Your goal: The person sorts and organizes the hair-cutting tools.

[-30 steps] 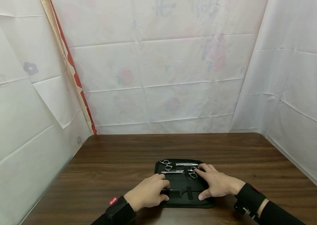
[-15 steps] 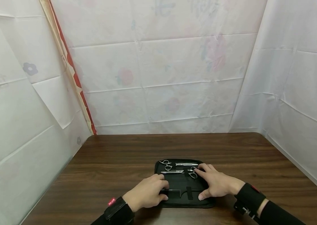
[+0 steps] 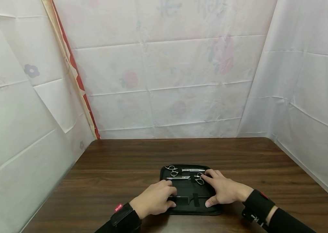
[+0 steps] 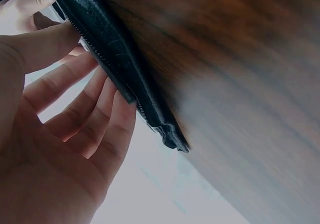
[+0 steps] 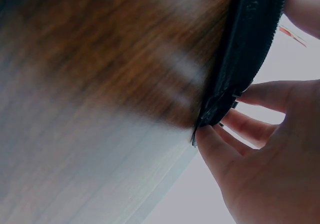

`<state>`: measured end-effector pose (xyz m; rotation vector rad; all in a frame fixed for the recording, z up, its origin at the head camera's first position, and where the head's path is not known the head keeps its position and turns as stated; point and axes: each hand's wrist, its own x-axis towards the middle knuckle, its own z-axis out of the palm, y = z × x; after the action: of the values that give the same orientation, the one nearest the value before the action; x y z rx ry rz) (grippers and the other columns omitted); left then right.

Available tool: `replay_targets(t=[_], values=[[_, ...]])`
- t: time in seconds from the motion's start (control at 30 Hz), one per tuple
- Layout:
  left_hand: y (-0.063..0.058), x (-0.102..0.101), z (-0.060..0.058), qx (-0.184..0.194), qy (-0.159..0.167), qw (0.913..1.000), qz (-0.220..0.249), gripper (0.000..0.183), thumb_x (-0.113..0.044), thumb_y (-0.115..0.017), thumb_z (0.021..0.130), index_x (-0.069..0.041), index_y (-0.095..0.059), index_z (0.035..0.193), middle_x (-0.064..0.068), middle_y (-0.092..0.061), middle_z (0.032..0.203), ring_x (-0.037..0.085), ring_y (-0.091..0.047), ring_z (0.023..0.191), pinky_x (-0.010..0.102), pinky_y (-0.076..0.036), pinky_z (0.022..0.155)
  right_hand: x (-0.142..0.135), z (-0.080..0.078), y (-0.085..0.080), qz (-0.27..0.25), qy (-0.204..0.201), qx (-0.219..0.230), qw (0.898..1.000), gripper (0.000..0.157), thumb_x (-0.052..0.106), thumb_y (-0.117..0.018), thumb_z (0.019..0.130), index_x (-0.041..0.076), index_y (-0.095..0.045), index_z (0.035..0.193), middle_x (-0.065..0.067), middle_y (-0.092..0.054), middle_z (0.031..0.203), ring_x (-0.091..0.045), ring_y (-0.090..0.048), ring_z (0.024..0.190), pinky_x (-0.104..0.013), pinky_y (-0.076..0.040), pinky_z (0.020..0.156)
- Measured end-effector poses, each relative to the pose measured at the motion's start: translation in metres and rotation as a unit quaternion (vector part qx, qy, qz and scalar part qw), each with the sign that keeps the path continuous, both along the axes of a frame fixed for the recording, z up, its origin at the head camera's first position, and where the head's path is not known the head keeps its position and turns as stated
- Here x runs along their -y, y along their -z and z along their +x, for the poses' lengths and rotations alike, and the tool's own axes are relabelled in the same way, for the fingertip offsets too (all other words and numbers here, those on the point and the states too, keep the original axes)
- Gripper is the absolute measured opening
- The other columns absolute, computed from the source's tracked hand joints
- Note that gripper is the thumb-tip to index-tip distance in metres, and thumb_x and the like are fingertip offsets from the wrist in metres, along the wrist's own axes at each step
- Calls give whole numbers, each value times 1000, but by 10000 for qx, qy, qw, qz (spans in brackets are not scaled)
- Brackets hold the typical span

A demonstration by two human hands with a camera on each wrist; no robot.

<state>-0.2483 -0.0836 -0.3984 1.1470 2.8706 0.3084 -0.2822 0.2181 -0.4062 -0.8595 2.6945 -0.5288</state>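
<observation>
An unfolded black zip case [image 3: 181, 187] lies flat on the wooden table, between my two hands. In its far half are two pairs of silver scissors: the upper scissors [image 3: 193, 170] have their finger rings to the left, the lower scissors [image 3: 178, 178] to the right. Across the near half runs a slim dark comb [image 3: 178, 197] under a strap, hard to see against the case. My left hand [image 3: 155, 198] rests on the case's left edge, thumb and fingers either side of the comb's end. My right hand [image 3: 226, 190] rests on the right edge, fingers spread, forefinger by the lower scissors' rings.
Brown wooden tabletop [image 3: 123, 161] surrounds the case. White cloth sheets [image 3: 164, 81] hang behind the table and at both sides, close to its edges. Black bands [image 3: 125, 218] with cameras circle both wrists.
Almost nothing differs. My left hand shifts very slightly left and then back right; the right hand and the case stay still.
</observation>
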Motion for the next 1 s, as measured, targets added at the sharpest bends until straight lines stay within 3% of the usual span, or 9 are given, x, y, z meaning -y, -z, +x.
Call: replay_targets(t=[0.53,1.0], values=[[1,-8,-1,-270,55,9995,-123,21,-33,-79,90,-21,-75,108,-11,-56,93,4,-52,84,23,-50,70,1,0,-1,52,33,-61,10000,99,57,-78,83,3,-38,156,-16,-30,157,-36,-32,141,-55,-45,99],[-2,-4,0,-103,46,9999,-37,23,-30,-81,89,-19,-75,109,-9,-58,94,5,-52,85,24,-51,73,0,0,-2,36,17,24,10000,97,56,-77,85,4,-38,156,-17,-28,158,-39,-30,142,-55,-46,97]])
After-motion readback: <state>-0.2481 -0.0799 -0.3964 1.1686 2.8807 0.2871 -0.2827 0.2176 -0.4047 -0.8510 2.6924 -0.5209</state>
